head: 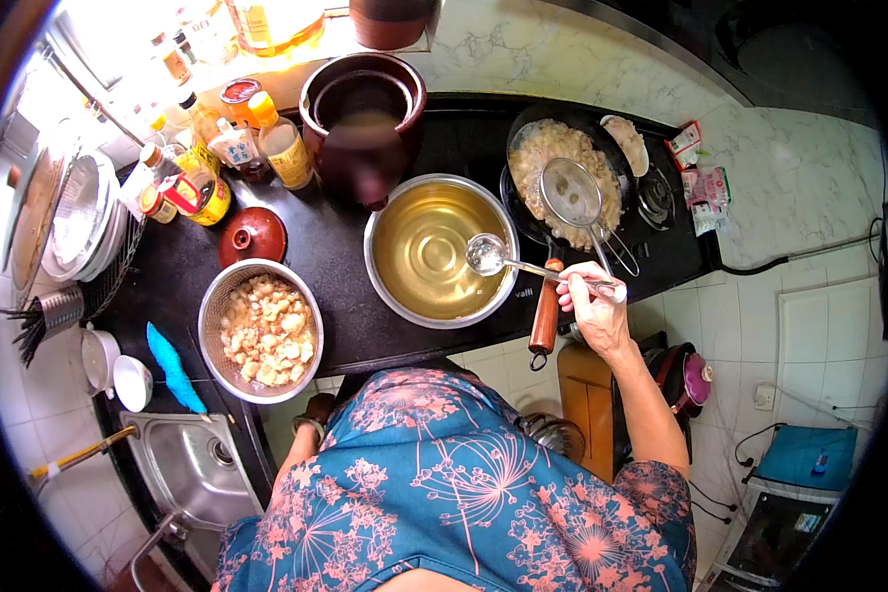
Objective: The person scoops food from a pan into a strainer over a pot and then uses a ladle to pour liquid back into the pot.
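My right hand [596, 307] grips the handle of a metal ladle [486, 254], whose bowl is over the right rim of a steel basin [374, 288]. Clear yellowish liquid [429, 229], likely oil, fills much of the basin. A round mesh strainer [571, 191] lies over the wok [540, 122]; its handle runs to my right fingers, and I cannot tell if they hold it too. Pale food pieces [533, 159] sit in liquid in the wok. My left hand [320, 405] hangs low by the counter's front edge, partly shadowed; its grip is unclear.
A perforated steel bowl [211, 325] of fried chunks stands at the counter's front edge. The wok's wooden handle [546, 318] sticks out towards me. Behind the basin is a dark crock [362, 133]. Bottles [285, 144], a red lid [253, 237] and a sink [192, 459] are left.
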Action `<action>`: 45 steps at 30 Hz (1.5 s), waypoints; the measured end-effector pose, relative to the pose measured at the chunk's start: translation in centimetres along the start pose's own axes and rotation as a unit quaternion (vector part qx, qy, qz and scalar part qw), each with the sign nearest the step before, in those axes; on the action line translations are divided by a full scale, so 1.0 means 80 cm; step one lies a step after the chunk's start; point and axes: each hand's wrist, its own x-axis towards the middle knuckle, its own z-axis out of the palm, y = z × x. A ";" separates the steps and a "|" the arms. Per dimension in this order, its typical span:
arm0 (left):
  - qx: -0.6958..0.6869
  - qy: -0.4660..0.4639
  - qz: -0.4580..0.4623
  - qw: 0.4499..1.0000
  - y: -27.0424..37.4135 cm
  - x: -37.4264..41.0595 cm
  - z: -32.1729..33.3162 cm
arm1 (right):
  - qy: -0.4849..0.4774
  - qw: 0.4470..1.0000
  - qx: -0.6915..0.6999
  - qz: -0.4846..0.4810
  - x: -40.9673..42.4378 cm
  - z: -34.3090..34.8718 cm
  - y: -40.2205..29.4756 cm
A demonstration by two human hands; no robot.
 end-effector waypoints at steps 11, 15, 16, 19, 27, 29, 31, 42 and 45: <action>-0.027 0.001 -0.010 1.000 0.004 -0.003 -0.004 | -0.025 0.999 0.040 -0.012 0.000 0.014 -0.003; -0.018 -0.014 -0.034 0.999 0.011 0.000 -0.007 | -0.030 0.995 0.095 0.000 0.006 0.008 -0.006; -0.014 -0.017 -0.035 0.999 0.013 0.000 -0.008 | -0.031 0.994 0.106 0.009 0.006 0.006 -0.007; -0.005 -0.023 -0.035 0.999 0.017 -0.001 -0.013 | -0.027 0.989 0.141 0.022 0.008 -0.001 -0.011; -0.007 -0.018 -0.024 1.000 0.028 0.005 -0.022 | -0.003 0.987 0.159 0.010 0.012 -0.034 -0.037; -0.009 -0.015 -0.021 1.000 0.032 0.007 -0.023 | 0.014 0.984 0.180 0.010 0.019 -0.052 -0.036; -0.012 -0.011 -0.020 1.000 0.037 0.007 -0.023 | 0.041 0.978 0.206 0.018 0.026 -0.072 -0.043; -0.022 -0.013 -0.055 0.998 0.081 0.004 -0.040 | 0.201 0.951 0.231 -0.034 0.090 -0.221 -0.021; 0.033 -0.049 -0.026 0.998 0.098 0.001 -0.052 | 0.237 0.950 0.195 -0.054 0.109 -0.243 -0.011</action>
